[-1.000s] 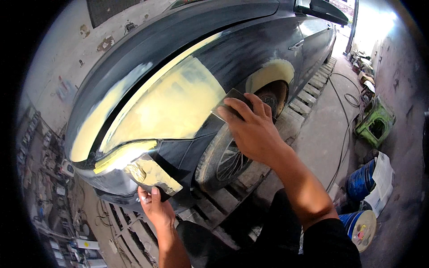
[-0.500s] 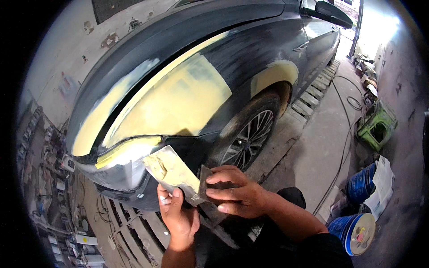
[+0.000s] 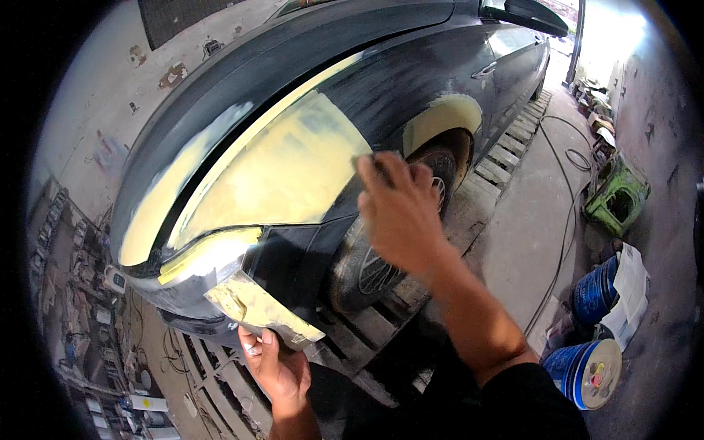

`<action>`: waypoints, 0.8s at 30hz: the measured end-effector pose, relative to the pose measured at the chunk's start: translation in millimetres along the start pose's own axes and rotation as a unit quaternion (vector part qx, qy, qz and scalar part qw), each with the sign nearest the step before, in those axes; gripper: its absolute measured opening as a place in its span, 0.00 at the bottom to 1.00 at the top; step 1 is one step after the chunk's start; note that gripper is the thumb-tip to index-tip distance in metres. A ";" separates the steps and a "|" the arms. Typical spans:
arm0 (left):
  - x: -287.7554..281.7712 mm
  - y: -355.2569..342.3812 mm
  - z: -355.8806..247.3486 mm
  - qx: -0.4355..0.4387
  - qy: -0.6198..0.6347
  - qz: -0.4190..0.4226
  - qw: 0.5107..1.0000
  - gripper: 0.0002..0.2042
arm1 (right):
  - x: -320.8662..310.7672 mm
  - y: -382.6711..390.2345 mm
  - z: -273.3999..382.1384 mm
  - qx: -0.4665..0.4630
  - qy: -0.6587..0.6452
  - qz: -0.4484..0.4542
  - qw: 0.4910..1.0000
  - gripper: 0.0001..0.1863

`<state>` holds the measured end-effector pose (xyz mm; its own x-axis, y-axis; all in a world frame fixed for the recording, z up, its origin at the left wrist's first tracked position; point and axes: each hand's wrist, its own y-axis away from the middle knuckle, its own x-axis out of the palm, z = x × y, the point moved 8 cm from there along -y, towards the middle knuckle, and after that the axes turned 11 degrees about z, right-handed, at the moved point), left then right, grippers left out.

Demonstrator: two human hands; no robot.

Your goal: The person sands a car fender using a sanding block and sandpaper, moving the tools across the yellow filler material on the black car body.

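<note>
In front of the car headlight, my left hand (image 3: 279,370) grips a flat mixing plate (image 3: 260,304) from below, fingers closed on it. A mound of pale yellow body filler (image 3: 233,302) lies on the plate. My right hand (image 3: 400,213), a little blurred, is raised to the dark car panel (image 3: 418,81) above the front wheel (image 3: 381,271). It holds a dark filler spreader (image 3: 357,161), mostly hidden by the fingers, at the right edge of a large yellow filler patch (image 3: 271,172). Whether the blade touches the panel I cannot tell.
More filler (image 3: 444,121) covers the wheel arch. Wooden slats (image 3: 227,374) lie under the car. To the right are a hose (image 3: 565,220), a green plastic stool (image 3: 620,191) and blue buckets (image 3: 583,374). Clutter (image 3: 81,293) fills the left side.
My right hand has left the mixing plate and moved up to the panel with the spreader. My left hand and the plate have shifted down and left.
</note>
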<state>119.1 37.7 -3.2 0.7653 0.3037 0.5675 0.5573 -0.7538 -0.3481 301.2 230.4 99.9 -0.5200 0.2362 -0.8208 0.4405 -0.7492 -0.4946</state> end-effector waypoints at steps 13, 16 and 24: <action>-4.9 2.1 -4.5 0.018 -0.030 0.027 0.999 0.19 | -4.7 21.7 4.8 -0.030 -0.018 -0.059 0.998 0.27; 0.6 2.2 -4.3 0.015 -0.015 0.026 0.999 0.20 | -4.1 7.1 -19.3 0.008 0.003 -0.077 0.997 0.27; -9.2 4.8 -1.6 -0.003 -0.026 0.002 1.000 0.21 | 29.1 43.7 37.6 -0.095 -0.056 -0.026 0.994 0.25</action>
<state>114.2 30.3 -8.9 0.7831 0.3299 0.5272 0.5521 -0.7589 -0.3452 277.8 181.3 65.1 -0.6188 0.1940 -0.7612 0.5359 -0.6043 -0.5896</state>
